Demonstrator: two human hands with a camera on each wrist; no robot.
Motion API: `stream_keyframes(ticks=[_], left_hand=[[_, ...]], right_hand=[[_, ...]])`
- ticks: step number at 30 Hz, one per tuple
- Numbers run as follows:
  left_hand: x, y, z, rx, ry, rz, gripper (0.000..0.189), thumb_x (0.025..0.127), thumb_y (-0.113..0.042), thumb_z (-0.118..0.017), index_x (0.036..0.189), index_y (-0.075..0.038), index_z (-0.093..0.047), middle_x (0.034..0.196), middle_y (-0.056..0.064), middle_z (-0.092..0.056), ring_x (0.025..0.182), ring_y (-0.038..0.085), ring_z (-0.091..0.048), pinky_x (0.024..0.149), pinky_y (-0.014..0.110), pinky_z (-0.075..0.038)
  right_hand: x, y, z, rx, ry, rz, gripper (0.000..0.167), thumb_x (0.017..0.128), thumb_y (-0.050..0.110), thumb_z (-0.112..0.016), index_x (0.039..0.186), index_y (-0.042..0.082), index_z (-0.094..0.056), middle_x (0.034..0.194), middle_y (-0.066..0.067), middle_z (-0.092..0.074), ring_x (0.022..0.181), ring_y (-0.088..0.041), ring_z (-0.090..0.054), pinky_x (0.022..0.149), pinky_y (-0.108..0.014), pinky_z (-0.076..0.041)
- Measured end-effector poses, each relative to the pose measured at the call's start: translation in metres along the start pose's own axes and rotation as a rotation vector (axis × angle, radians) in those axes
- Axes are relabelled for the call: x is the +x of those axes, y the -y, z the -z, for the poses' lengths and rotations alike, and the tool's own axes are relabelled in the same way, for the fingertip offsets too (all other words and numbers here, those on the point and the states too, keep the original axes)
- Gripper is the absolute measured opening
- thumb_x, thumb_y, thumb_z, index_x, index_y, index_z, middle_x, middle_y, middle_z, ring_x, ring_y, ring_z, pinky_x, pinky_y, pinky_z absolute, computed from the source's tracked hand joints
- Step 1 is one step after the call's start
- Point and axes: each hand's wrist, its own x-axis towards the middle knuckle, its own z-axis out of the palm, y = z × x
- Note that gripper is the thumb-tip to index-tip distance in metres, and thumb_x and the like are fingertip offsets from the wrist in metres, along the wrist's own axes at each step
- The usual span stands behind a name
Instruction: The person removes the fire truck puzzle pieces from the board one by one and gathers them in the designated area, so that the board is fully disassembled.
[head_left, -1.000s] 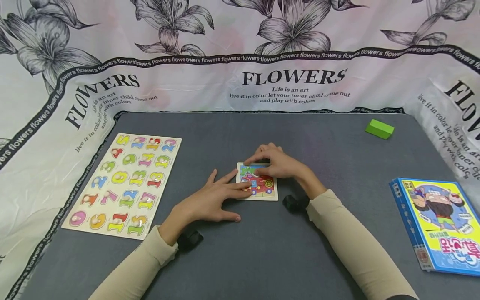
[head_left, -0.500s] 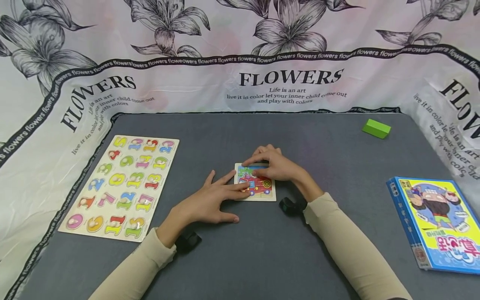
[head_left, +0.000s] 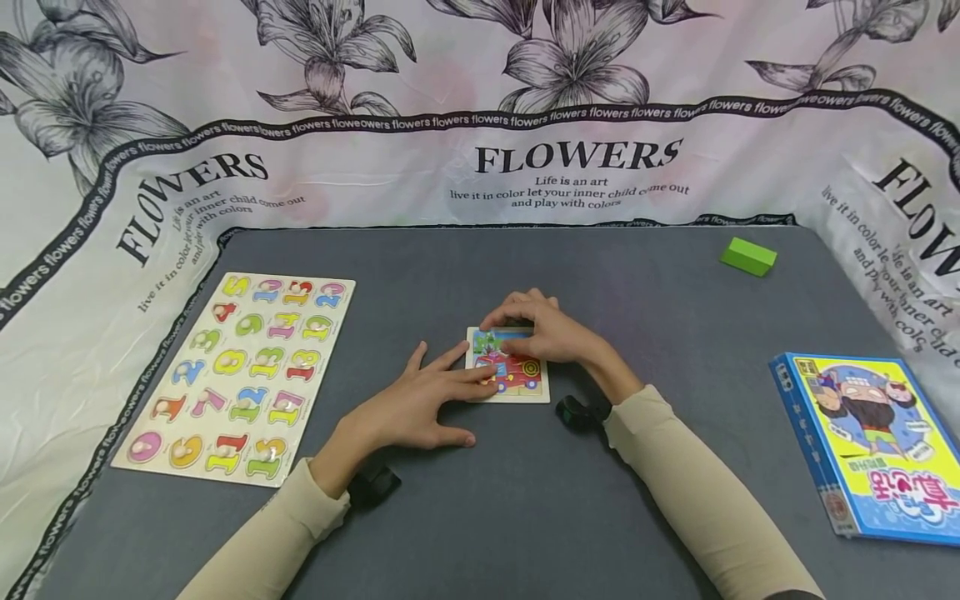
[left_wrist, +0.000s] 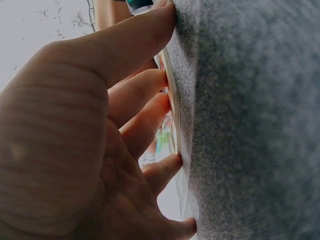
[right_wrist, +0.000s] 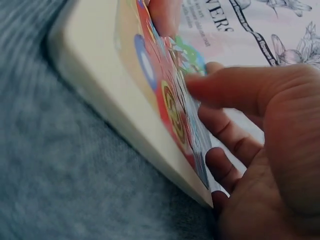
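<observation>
A small jigsaw puzzle (head_left: 534, 392) showing a red vehicle lies in a pale frame at mid-table. From the left, my left hand (head_left: 416, 404) spreads its fingers over it; fingertips rest on the picture and its left edge, thumb out on the cloth. The left wrist view has those fingertips (left_wrist: 165, 102) along the board's edge. My right hand (head_left: 551, 327) reaches in from the right, thumb and index finger at the upper part of the picture. Between them, in the right wrist view, a green-printed puzzle piece (right_wrist: 191, 56) appears tilted up; the other fingers curl beyond the board.
At left lies a number board (head_left: 247, 383) with colourful knobbed digits. A green block (head_left: 748, 257) sits at the back right, and a blue-and-yellow box (head_left: 870, 450) at the right. Flower-printed sheeting (head_left: 375, 175) borders the grey cloth (head_left: 480, 517).
The whole head view has shifted slightly left. Both hands keep nearly the same places on the puzzle; the right index finger has bent a little.
</observation>
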Motion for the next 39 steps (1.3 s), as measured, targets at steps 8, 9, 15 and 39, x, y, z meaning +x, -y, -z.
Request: stream_keyframes(ticks=[8,9,15,39], left_hand=[[0.000,0.000,-0.001,0.010,-0.010,-0.009,0.070,0.089,-0.046,-0.077,0.151,-0.028,-0.051,0.164,-0.009,-0.037,0.161,0.030,-0.008,0.117,0.077,0.005],[0.000,0.000,-0.002,0.011,-0.012,-0.010,0.070,0.089,-0.046,-0.077,0.151,-0.028,-0.051,0.164,-0.009,-0.037,0.161,0.030,-0.008,0.117,0.077,0.004],[0.000,-0.001,-0.001,0.011,-0.011,-0.007,0.070,0.089,-0.046,-0.077,0.151,-0.028,-0.051,0.164,-0.009,-0.037,0.161,0.030,-0.008,0.117,0.077,0.004],[-0.001,-0.003,-0.002,-0.004,-0.007,0.024,0.070,0.087,-0.045,-0.079,0.150,-0.030,-0.053,0.163,-0.012,-0.038,0.161,0.028,-0.008,0.118,0.074,0.005]], right_hand=[[0.002,0.001,-0.009,0.075,-0.095,0.006,0.021,0.091,0.019,-0.078,0.112,0.017,-0.076,0.106,-0.001,-0.073,0.093,-0.020,-0.043,0.088,-0.043,-0.016],[0.003,0.001,-0.010,0.093,-0.107,0.007,0.020,0.091,0.018,-0.077,0.111,0.016,-0.076,0.105,-0.002,-0.073,0.093,-0.021,-0.044,0.090,-0.044,-0.016],[0.006,0.001,-0.016,0.157,-0.149,0.014,0.013,0.093,0.013,-0.075,0.106,0.013,-0.076,0.097,-0.004,-0.075,0.093,-0.020,-0.048,0.100,-0.047,-0.016],[0.008,-0.032,0.035,0.188,-0.284,-0.103,0.026,0.100,0.014,-0.065,0.125,0.010,-0.074,0.126,-0.012,-0.072,0.096,-0.014,-0.065,0.079,-0.023,-0.050]])
